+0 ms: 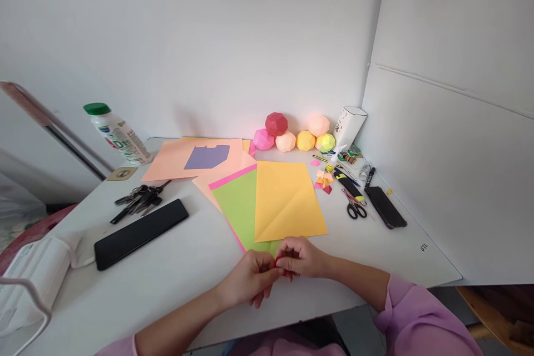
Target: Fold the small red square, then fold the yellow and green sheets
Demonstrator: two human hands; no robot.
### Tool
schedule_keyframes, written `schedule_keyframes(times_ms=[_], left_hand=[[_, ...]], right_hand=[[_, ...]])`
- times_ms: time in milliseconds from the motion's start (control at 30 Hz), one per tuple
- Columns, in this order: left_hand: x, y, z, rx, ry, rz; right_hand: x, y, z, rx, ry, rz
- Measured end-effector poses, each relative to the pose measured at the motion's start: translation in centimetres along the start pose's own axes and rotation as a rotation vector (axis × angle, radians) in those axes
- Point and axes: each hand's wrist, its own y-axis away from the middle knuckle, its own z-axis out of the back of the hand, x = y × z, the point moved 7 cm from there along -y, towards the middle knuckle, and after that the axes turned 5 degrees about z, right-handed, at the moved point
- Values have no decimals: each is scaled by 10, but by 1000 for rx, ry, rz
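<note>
My left hand (253,276) and my right hand (302,258) meet near the front edge of the table. Between their pinched fingertips is a small red piece of paper (278,261), mostly covered by the fingers, so its shape is unclear. Just beyond the hands lies a yellow-orange paper sheet (286,194) with diagonal creases. It overlaps a green sheet (237,208), which has a pink sheet (227,179) showing along its edges. Several small folded paper pieces (323,179) in pink, peach, orange and red sit to the right of the sheets.
Faceted paper balls (276,124) stand against the back wall. On the right are scissors (356,210), a cutter (349,186), a glue bottle (331,164) and a phone (386,207). On the left are keys (144,198), a black power bank-like slab (142,233) and a white bottle (120,136).
</note>
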Motion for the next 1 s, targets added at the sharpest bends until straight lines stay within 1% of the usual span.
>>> schedule_keyframes(times_ms=[67, 133, 200, 233, 267, 333, 367, 400, 433, 467, 533, 600, 700, 767, 867, 933, 1000], left_hand=[[1, 1, -2, 4, -51, -11], [1, 0, -2, -22, -70, -34], [-1, -1, 2, -87, -46, -70], [-3, -2, 6, -129, -29, -91], [-4, -2, 10, -172, -10, -109], [-7, -2, 18, -236, 22, -130], [-9, -2, 21, -256, 33, -135], [-10, -2, 23, -268, 44, -139], [-10, -1, 24, -273, 54, -140], [-11, -2, 25, -273, 62, -140], [-11, -2, 23, -264, 68, -134], [-10, -3, 20, -253, 64, -121], [-10, -4, 20, -253, 56, -113], [-10, -4, 21, -259, 58, -115], [-10, -4, 22, -263, 68, -119], [-10, -3, 21, -255, 68, -122], [-10, -2, 19, -245, 65, -124]], right_hand=[[-1, 0, -3, 36, 7, -13], [1, 0, -2, 38, 37, -9], [11, 0, 10, -22, 125, 31], [19, 0, 21, -84, 204, 69], [28, 2, 37, -171, 310, 115], [50, 10, 78, -395, 595, 214], [60, 16, 99, -516, 775, 236], [67, 22, 120, -625, 978, 219], [70, 28, 139, -708, 1162, 164], [69, 31, 156, -744, 1211, 126], [62, 35, 181, -769, 1265, 60], [51, 35, 196, -757, 1287, -2], [39, 33, 210, -748, 1322, -90], [36, 34, 218, -762, 1339, -147], [38, 45, 238, -846, 1362, -264], [40, 57, 254, -927, 1369, -372], [38, 67, 267, -979, 1357, -477]])
